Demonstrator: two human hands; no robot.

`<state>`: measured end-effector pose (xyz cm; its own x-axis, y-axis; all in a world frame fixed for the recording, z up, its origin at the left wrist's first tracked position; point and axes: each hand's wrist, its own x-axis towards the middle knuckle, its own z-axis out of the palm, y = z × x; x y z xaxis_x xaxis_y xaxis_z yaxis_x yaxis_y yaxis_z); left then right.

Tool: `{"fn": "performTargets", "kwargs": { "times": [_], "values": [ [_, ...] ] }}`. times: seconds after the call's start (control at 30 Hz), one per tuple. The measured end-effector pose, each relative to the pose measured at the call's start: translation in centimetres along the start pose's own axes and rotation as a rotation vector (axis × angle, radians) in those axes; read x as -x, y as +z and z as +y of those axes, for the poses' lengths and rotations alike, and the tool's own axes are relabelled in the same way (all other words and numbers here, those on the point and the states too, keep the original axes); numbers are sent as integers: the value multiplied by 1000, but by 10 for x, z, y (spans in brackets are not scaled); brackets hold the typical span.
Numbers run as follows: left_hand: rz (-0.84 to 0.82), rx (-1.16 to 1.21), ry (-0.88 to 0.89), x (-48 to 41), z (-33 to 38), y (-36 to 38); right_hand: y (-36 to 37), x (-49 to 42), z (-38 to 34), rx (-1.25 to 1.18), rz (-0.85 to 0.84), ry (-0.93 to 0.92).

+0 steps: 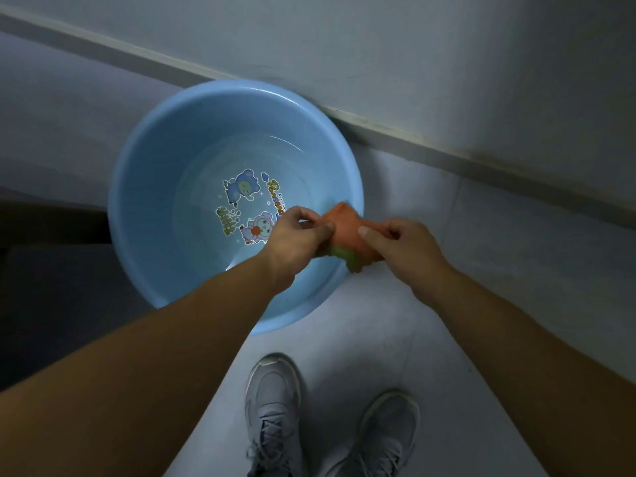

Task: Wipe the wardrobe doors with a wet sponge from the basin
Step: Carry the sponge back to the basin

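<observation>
Pale floor [481, 270] with a blue basin [130, 173] on it, right up against a grey panel [447, 63] (wall or wardrobe, too dim to tell). Shoes [275, 407] are cut off at the bottom edge. Left hand [296, 235] and right hand [402, 246] each pinch an end of the orange-green sponge [346, 228] over the basin's near-right rim, fingers hiding its ends.

A pale tiled floor [499, 287] meets a grey wall [447, 63] at a skirting [413, 137], dimly lit.

Domestic interior, as we read it: pale tiled floor [499, 270] under our hands [296, 235], a cartoon-printed plastic basin [144, 201] standing on it beneath and left of them.
</observation>
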<state>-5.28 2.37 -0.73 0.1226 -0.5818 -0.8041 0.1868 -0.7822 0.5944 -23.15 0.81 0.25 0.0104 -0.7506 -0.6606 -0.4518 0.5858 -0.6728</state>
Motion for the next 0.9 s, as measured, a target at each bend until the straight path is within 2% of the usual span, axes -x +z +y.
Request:
{"fn": "performTargets", "kwargs": {
  "times": [0.13, 0.3, 0.4, 0.5, 0.6, 0.63, 0.7, 0.8, 0.9],
  "values": [
    [-86, -77, -70, 2, 6, 3, 4, -4, 2, -87, 93, 27],
    [-27, -176, 47, 2, 7, 5, 9, -4, -2, -78, 135, -61],
    [17, -227, 50, -3, -2, 7, 11, -5, 0, -4, 196, -62],
    [146, -409, 101, -2, -6, 12, 16, -3, 4, -20, 180, 71],
    [334, -670, 337, 9, -5, 18, 18, 4, 8, -91, 165, 102],
    [318, -724, 382, 13, -4, 22, 18, 6, 9, -105, 156, 102],
    [204, -755, 349, 16, -3, 29, 17, 10, 10, -84, 140, 98],
    [113, -652, 225, 16, -4, 33, 16, 15, 11, 31, 210, 40],
    [89, -598, 206, 12, -10, 33, 18, 16, 13, 56, 240, -75]
  ]
}}
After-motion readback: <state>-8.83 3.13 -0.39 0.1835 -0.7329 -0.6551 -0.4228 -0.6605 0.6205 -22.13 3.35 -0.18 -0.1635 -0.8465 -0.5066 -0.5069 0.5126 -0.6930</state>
